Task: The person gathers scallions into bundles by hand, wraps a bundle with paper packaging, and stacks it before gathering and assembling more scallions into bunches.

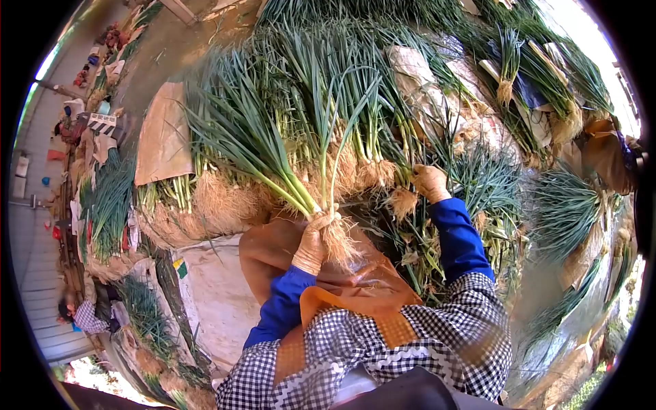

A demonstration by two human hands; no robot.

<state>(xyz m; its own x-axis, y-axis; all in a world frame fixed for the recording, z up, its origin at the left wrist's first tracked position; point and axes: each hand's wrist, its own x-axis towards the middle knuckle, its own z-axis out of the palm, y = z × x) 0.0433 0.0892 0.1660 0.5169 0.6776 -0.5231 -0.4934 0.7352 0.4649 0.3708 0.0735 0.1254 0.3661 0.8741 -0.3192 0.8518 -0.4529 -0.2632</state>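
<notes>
Green onions with long green leaves and pale roots [294, 184] are gripped near the root end in my left hand [313, 242], above my orange-brown apron. The leaves point up and to the left, and the roots hang beside my fingers. My right hand [429, 182] is closed at the stems of another onion, whose root tuft [402, 203] hangs just left of and below it. A wide heap of onions [239, 82] lies in front of me, roots toward me. Both hands look gloved.
Discarded leaves [417, 263] lie below my right hand. Sacks [413, 68] rest on the heap, and a white sack [215, 280] lies left of my knee. More onion bundles [564, 212] stand at the right. Another person [92, 314] is at the far lower left.
</notes>
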